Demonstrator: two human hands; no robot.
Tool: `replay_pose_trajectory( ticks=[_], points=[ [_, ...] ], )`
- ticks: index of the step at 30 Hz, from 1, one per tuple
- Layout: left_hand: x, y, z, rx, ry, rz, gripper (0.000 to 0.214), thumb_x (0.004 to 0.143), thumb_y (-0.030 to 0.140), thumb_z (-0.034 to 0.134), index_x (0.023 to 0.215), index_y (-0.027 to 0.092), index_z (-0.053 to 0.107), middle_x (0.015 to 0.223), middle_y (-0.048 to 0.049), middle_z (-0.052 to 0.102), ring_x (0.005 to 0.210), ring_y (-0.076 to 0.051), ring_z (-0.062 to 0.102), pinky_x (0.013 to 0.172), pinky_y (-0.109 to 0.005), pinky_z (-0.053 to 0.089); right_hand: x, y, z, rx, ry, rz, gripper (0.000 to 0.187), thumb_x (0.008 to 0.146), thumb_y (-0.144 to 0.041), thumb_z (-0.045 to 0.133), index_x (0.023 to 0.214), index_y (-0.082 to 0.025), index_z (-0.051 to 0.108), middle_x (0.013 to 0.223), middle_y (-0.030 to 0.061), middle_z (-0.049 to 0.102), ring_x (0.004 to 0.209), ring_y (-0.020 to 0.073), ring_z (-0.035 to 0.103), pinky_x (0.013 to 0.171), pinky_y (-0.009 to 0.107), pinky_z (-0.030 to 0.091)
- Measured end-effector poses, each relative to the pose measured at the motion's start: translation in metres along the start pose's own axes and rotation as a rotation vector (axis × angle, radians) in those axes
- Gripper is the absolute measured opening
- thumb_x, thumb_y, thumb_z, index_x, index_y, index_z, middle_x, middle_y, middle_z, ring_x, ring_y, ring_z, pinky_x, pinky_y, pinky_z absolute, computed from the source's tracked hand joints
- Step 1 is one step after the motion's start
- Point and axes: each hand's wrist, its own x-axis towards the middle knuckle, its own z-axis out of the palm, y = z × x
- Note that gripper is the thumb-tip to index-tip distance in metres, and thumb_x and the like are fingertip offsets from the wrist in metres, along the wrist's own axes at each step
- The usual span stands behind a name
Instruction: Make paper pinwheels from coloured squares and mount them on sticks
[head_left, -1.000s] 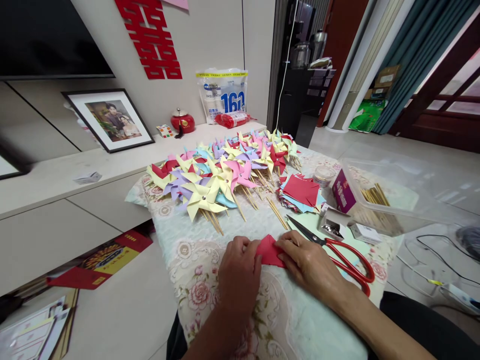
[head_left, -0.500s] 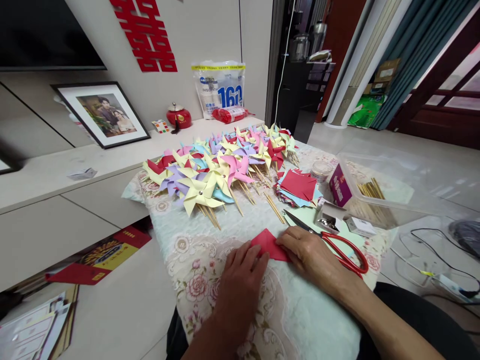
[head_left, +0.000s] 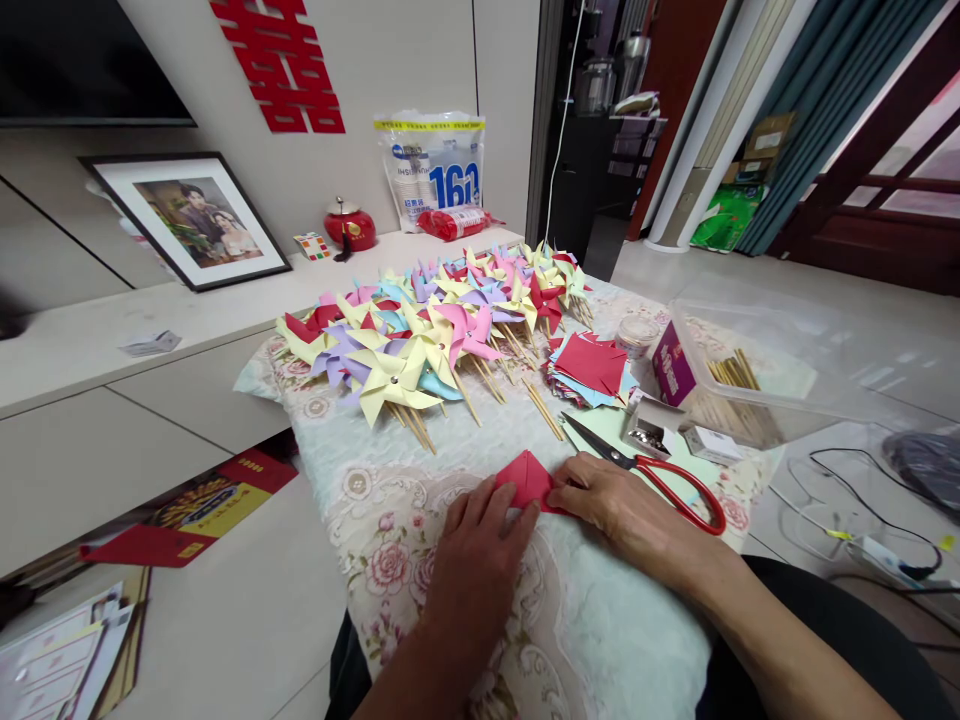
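A red paper square [head_left: 527, 476], turned corner-up with a crease line on it, lies on the tablecloth between my hands. My left hand [head_left: 480, 545] rests with its fingers stretched out, their tips on the left side of the paper. At the right corner, my right hand [head_left: 600, 500] has its fingertips closed on the paper; part of that corner is hidden beneath them. Close beyond my right hand lie scissors [head_left: 671, 468] with red handles and dark blades. They rest partly on a pale green sheet [head_left: 611, 428].
Many finished paper pinwheels [head_left: 395, 380] on sticks cover the table's far left. A stack of coloured paper squares [head_left: 592, 362], loose sticks [head_left: 544, 412], an opened small box of metal fasteners [head_left: 649, 437], a white box [head_left: 712, 445] and a clear plastic bin [head_left: 780, 425] lie to the right.
The camera view has shifted slightly. The red paper appears more opened out, with its crease line showing more clearly. My right fingers have moved lower along its right corner.
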Motion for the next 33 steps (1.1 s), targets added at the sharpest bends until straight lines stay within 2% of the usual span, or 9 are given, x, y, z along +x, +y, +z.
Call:
replay_pose_trajectory(
  ticks=[3, 8, 14, 20, 24, 27, 33],
  points=[
    [0.002, 0.002, -0.002, 0.009, 0.022, -0.008, 0.038, 0.089, 0.009, 0.055, 0.122, 0.021, 0.068, 0.120, -0.0136, 0.071, 0.113, -0.034, 0.063, 0.088, -0.047, 0.054, -0.003, 0.000, 0.002, -0.010, 0.010, -0.011, 0.024, 0.101, -0.012, 0.047, 0.103, -0.023, 0.068, 0.096, 0.0041, 0.063, 0.089, 0.0189, 0.058, 0.073, 0.030, 0.043],
    [0.000, 0.003, -0.003, 0.030, 0.048, 0.015, 0.036, 0.089, 0.008, 0.053, 0.120, 0.017, 0.069, 0.119, -0.0130, 0.073, 0.114, -0.034, 0.064, 0.089, -0.047, 0.054, -0.006, 0.001, 0.007, -0.021, 0.017, -0.007, 0.023, 0.104, -0.018, 0.044, 0.098, -0.022, 0.066, 0.096, 0.0037, 0.062, 0.089, 0.0198, 0.056, 0.074, 0.031, 0.042],
    [-0.003, 0.008, -0.009, 0.067, 0.042, 0.003, 0.035, 0.089, 0.005, 0.050, 0.116, 0.013, 0.070, 0.119, -0.0117, 0.074, 0.111, -0.034, 0.065, 0.089, -0.047, 0.053, -0.006, -0.001, 0.004, -0.026, -0.006, -0.017, 0.024, 0.104, -0.017, 0.044, 0.100, -0.022, 0.067, 0.100, 0.0053, 0.064, 0.092, 0.0214, 0.058, 0.077, 0.033, 0.042],
    [-0.011, 0.009, -0.015, 0.084, 0.049, -0.009, 0.036, 0.088, 0.002, 0.047, 0.116, 0.008, 0.069, 0.119, -0.0124, 0.074, 0.112, -0.034, 0.064, 0.089, -0.046, 0.054, -0.006, -0.002, 0.002, 0.039, 0.046, 0.002, 0.026, 0.099, -0.011, 0.048, 0.104, -0.024, 0.069, 0.101, 0.0057, 0.066, 0.093, 0.0211, 0.061, 0.077, 0.031, 0.045],
    [-0.016, 0.011, -0.014, 0.095, 0.084, -0.033, 0.040, 0.085, -0.003, 0.043, 0.116, 0.006, 0.068, 0.116, -0.0153, 0.074, 0.110, -0.032, 0.064, 0.090, -0.044, 0.055, -0.004, -0.004, 0.003, 0.083, 0.121, 0.086, 0.039, 0.090, -0.001, 0.047, 0.115, -0.024, 0.068, 0.107, 0.0076, 0.066, 0.091, 0.0195, 0.065, 0.078, 0.030, 0.050],
    [-0.018, 0.014, -0.013, 0.097, 0.100, -0.057, 0.040, 0.085, -0.002, 0.042, 0.116, 0.006, 0.066, 0.113, -0.0167, 0.073, 0.108, -0.031, 0.065, 0.088, -0.044, 0.057, 0.001, -0.007, 0.010, 0.094, 0.170, 0.179, 0.043, 0.089, -0.003, 0.047, 0.124, -0.021, 0.064, 0.112, 0.0108, 0.064, 0.093, 0.0210, 0.066, 0.083, 0.033, 0.052],
    [-0.021, 0.022, -0.014, 0.090, 0.110, -0.135, 0.041, 0.087, -0.003, 0.040, 0.119, 0.009, 0.063, 0.112, -0.0152, 0.072, 0.105, -0.028, 0.066, 0.086, -0.041, 0.059, 0.009, -0.008, 0.024, 0.195, 0.131, 0.310, 0.049, 0.089, -0.013, 0.054, 0.138, -0.015, 0.054, 0.121, 0.0146, 0.062, 0.107, 0.0276, 0.064, 0.094, 0.042, 0.051]
  ],
)
